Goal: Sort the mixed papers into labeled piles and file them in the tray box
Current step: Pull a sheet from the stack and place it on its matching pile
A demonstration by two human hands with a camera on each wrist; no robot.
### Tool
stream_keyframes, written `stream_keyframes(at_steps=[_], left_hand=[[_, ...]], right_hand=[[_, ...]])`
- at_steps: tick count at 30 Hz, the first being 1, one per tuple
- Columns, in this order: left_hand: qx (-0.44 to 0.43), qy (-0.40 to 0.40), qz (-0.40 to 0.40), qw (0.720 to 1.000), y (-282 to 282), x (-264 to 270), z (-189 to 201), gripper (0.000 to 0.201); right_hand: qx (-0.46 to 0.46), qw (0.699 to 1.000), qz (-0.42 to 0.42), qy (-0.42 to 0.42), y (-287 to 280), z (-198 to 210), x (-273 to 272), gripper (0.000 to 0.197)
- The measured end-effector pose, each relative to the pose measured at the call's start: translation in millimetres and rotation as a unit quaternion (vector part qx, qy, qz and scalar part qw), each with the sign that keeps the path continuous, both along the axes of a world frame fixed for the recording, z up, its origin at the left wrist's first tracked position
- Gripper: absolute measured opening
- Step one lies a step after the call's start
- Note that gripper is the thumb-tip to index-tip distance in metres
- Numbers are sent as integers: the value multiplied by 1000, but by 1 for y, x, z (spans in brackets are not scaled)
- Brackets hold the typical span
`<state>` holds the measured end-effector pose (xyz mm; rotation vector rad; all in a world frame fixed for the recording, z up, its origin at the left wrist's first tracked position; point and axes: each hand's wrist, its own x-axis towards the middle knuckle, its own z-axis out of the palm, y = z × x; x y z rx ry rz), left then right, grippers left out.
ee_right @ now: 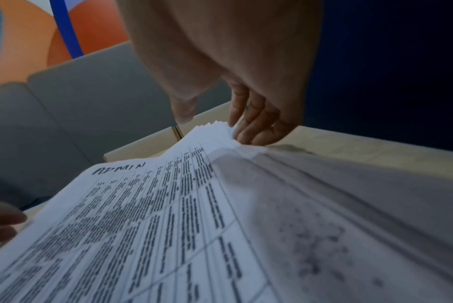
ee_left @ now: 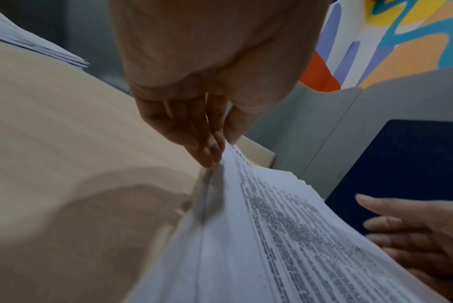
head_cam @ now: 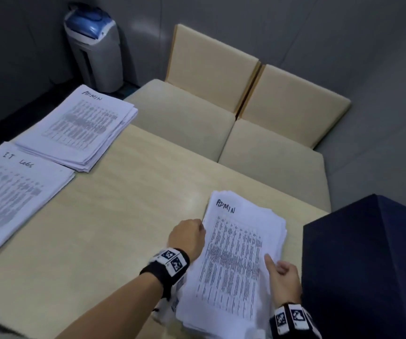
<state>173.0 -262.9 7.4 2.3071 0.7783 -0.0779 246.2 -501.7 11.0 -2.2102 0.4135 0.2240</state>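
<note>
The thick stack of white printed sheets with "ADMIN" handwritten on top (head_cam: 233,260) sat at the near right of the pale wooden bench (head_cam: 123,216), edges pretty ragged. Left hand (head_cam: 188,237) was against its left edge, fingers (ee_left: 207,147) mostly straight and touching the paper side, so a loose, open grip with nothing clamped. Right hand (head_cam: 284,277) was on the right edge, fingertips (ee_right: 248,135) down at the corner of the sheets, thumb apart. Just right of it stood a dark navy box (head_cam: 368,265). Far left lay another white "ADMIN" pile (head_cam: 79,130), and an "IT LOGS" pile (head_cam: 13,192) nearer.
</note>
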Motion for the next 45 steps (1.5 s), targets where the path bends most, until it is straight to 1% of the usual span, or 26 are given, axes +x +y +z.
stream_keyframes(at_steps=[3,5,7,9,11,12,15,16,18,19,21,23,25,27,29,31,33,34,35,36,37,38,39,42,44,45], left_hand=[[-1,1,31,1000,-9,2,-1,22],[-22,-5,56,998,-6,2,-4,19],[-28,1,76,997,1,1,-7,25],[-20,39,73,996,9,-1,-9,33],[-9,76,54,996,15,-2,-7,36],[-9,82,46,996,17,-2,-5,35],[-22,74,40,996,25,1,0,37],[-20,71,35,997,28,1,1,38],[15,81,-10,997,35,2,4,38],[44,96,-51,993,39,2,7,35],[118,122,-138,976,45,3,18,26],[195,108,-194,955,50,2,29,24],[214,71,-209,952,54,-1,36,28],[154,20,-206,966,56,-3,35,34],[52,-42,-204,977,58,-6,31,36],[-22,-108,-181,977,61,-9,27,42],[-99,-146,-149,973,61,-13,24,47],[-161,-163,-126,965,61,-15,22,45],[-239,-182,-97,949,60,-17,20,39],[-317,-201,-68,924,60,-18,18,32],[-375,-217,-44,900,60,-18,17,28],[-406,-227,-26,885,60,-18,16,27],[-420,-229,-15,878,60,-17,15,28],[-417,-219,7,882,58,-15,13,35],[-395,-199,40,896,53,-12,11,46],[-357,-175,57,916,51,-10,8,50]], right_hand=[[-15,999,30,2,1,-6,8,43],[-33,999,42,4,4,-8,10,38],[-38,998,56,-17,7,-7,11,34],[-44,994,87,-42,6,-6,10,47],[-38,994,98,-33,0,-5,9,49],[-33,995,92,-24,-4,-3,7,44],[4,998,63,-16,-16,1,3,18],[35,999,39,-2,-18,4,2,17],[94,995,-10,39,-23,6,2,21],[121,991,-31,53,-24,7,0,17],[187,978,-66,58,-21,11,-6,9],[238,966,-80,59,-14,18,-15,10],[258,961,-65,69,-6,30,-24,11],[265,959,-49,87,2,41,-28,10],[267,954,-50,123,6,43,-29,8],[261,954,-61,135,8,37,-29,7],[255,955,-78,129,11,30,-27,9],[256,954,-87,130,13,27,-26,10],[261,951,-97,131,15,23,-24,10],[268,948,-103,135,19,25,-22,10],[283,944,-103,138,22,25,-20,12],[300,938,-103,137,25,26,-19,15],[313,935,-101,131,26,26,-18,18],[314,939,-102,102,26,31,-15,23],[320,938,-103,82,22,30,-15,22],[328,935,-113,71,19,28,-15,27]])
